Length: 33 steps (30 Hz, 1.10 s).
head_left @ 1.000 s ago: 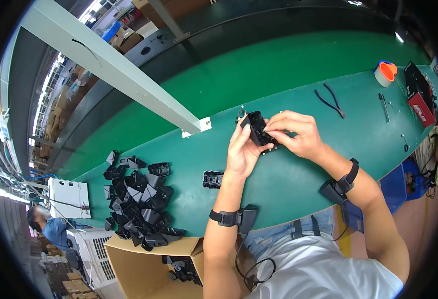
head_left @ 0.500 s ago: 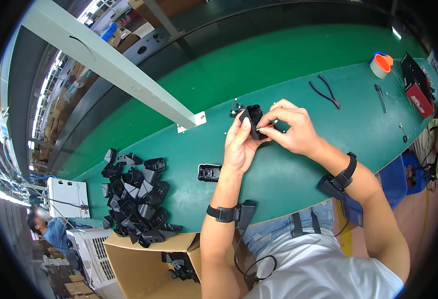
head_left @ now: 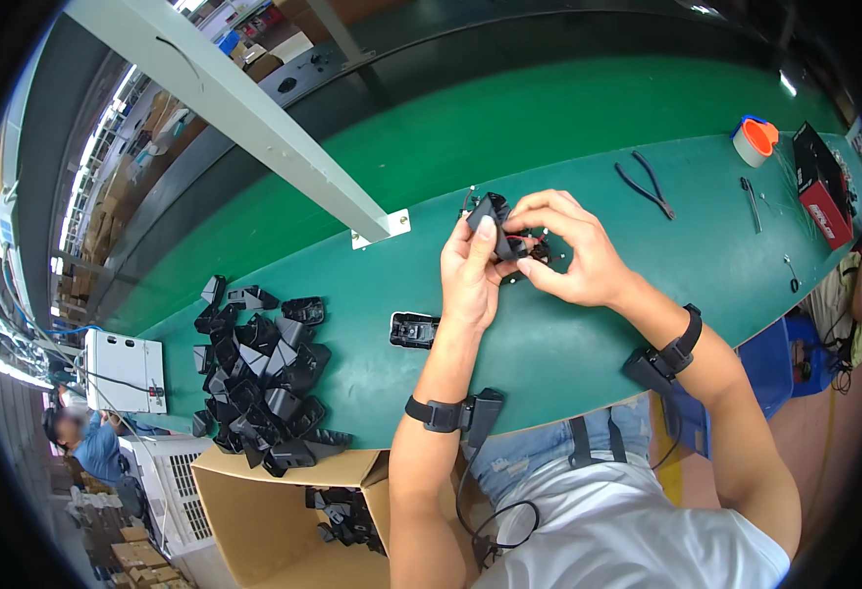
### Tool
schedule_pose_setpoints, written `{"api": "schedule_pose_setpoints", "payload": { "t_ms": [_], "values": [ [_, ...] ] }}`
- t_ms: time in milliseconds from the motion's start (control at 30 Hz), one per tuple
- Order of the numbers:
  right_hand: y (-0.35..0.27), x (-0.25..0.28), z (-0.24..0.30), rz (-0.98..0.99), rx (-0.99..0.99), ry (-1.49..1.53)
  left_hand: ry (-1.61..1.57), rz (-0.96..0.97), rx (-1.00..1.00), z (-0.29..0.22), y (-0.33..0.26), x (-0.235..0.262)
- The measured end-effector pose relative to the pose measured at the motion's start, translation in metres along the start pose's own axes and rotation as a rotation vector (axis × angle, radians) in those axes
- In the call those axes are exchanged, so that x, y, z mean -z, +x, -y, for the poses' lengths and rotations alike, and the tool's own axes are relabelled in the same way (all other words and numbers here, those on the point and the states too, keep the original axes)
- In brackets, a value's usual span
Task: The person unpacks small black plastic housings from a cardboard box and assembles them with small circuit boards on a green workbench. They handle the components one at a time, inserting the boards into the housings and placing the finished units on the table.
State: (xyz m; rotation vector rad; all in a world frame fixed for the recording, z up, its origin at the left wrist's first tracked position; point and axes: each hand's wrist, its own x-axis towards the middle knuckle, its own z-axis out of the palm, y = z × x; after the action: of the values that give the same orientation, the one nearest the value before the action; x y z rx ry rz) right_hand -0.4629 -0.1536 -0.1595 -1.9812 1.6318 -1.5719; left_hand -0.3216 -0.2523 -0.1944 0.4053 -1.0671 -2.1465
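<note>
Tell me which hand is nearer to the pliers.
The right hand. It is left of the pliers and a little closer to the person's body; the left hand is farther left, holding a black housing.

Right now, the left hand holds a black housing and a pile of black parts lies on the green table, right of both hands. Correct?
Not quite: the head view shows the pile of black parts left of both the left hand and right hand, on the green table. The left hand does hold a black housing.
</note>
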Motion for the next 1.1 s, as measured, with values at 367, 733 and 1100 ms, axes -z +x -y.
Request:
{"api": "schedule_pose_setpoints", "payload": {
  "t_ms": [367,733,1100],
  "values": [
    [-0.004,-0.005,0.000,0.177,-0.395,0.732,0.274,-0.168,-0.179,-0.003,-0.008,-0.010],
    [0.045,0.025,-0.020,0.109,-0.202,0.197,1.213,-0.364,-0.668,-0.055,-0.022,-0.004],
    [0.073,0.048,-0.148,0.338,-0.143,-1.000,1.725,-0.121,0.311,-0.099,-0.061,0.040]
  ]
}}
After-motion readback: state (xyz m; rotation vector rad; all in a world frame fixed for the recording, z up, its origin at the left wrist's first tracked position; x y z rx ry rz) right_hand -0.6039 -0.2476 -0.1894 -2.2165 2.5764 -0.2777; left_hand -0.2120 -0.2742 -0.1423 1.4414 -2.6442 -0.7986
